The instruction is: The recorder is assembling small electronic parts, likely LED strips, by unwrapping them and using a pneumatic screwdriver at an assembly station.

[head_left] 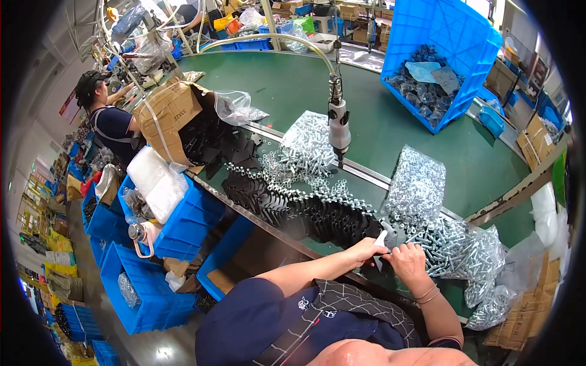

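Observation:
My left hand (366,250) is closed on a small white-and-grey part (381,236) at the near edge of the bench. Close beside it, my right hand (408,261) has its fingers bent and pressed together; what lies in them is hidden. A grey flat piece (395,235) shows just beyond my fingers. To the left runs a long row of black flat metal parts (317,218), with loose nuts (348,196) strewn along its far side. Heaped bolts (448,244) lie right of my right hand.
An electric screwdriver (339,125) hangs above the green bench (262,79). Bags of fasteners (416,180) lie beyond my hands. A tilted blue crate (442,30) of parts stands back right. Blue bins (152,299) and a carton (165,116) are left, near another person (113,119).

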